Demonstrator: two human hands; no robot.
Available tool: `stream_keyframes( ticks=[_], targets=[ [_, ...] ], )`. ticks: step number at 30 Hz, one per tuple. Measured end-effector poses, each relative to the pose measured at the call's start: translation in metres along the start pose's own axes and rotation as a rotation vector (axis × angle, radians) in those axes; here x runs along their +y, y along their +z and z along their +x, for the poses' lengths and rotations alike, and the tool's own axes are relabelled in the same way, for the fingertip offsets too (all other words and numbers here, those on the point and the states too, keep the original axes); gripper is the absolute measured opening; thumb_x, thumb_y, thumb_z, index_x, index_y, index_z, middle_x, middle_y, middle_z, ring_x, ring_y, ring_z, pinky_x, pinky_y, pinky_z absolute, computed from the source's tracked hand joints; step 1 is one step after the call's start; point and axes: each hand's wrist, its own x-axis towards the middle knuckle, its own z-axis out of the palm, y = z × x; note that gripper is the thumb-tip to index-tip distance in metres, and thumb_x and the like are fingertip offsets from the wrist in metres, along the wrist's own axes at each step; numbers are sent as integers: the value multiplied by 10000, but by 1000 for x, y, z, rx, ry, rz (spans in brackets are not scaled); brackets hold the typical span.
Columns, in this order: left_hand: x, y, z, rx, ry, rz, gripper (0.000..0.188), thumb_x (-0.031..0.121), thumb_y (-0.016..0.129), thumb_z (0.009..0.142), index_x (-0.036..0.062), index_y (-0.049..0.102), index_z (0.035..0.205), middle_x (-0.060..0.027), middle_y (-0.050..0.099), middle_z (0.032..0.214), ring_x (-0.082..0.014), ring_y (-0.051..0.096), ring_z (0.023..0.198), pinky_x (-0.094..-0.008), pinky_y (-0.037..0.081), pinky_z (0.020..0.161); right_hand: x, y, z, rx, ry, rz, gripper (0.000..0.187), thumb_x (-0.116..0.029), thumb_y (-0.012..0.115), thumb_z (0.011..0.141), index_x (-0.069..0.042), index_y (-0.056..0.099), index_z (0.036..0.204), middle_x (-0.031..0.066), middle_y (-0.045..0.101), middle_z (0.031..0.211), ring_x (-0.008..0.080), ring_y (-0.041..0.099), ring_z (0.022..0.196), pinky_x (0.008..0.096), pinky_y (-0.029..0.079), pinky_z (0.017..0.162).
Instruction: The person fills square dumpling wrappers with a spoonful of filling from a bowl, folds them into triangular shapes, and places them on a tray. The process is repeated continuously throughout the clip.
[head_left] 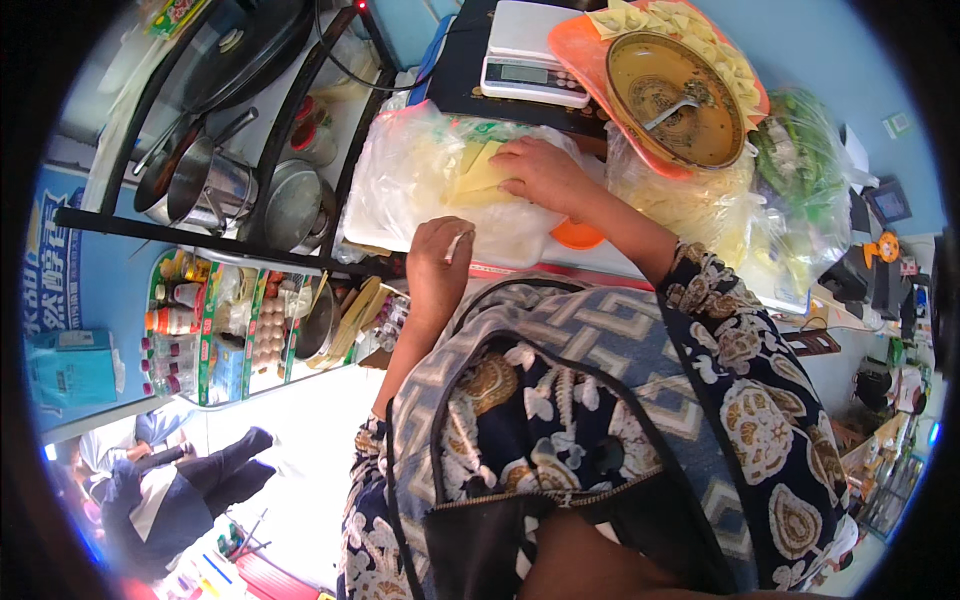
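Yellow sheets (478, 180) lie amid clear plastic (385, 170), just left of the nearer right hand (548, 174), which touches them, grip unclear. Left hand (438, 260), nearer the body, curls; can't tell if holding.

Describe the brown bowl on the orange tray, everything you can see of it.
The bowl is round and wide, shiny amber-brown inside with a darker rim; whether it is glass, metal or glazed ware, I cannot tell. It sits open side up on the orange tray, right of the white scale. Dark flecks cling to its inside, and a spoon lies in it beside a small clump of filling. Pale folded dough pieces crowd its far and right sides. The right hand does not touch it.
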Motion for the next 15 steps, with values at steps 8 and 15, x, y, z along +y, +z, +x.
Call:
stream_keyframes(
  ticks=[8, 15],
  targets=[
    [-16, -5, 7, -1, -299, -354, 131, 52, 638, 887, -2, 663, 1003, -82, 676, 948, -150, 625, 850, -294, 503, 794, 7, 1, 4, 219, 138, 165, 182, -170, 584, 836, 0, 648, 848, 144, 649, 796, 318, 640, 788, 413, 505, 717],
    [-10, 9, 40, -129, -572, -887, 387, 226, 517, 977, -42, 523, 1256, -142, 618, 1163, -237, 603, 1056, -365, 497, 895, -4, -36, 9, 262, 200, 580, 159, -142, 582, 849, -10, 662, 885, 167, 651, 757, 246, 660, 701, 359, 488, 629]
  ],
)
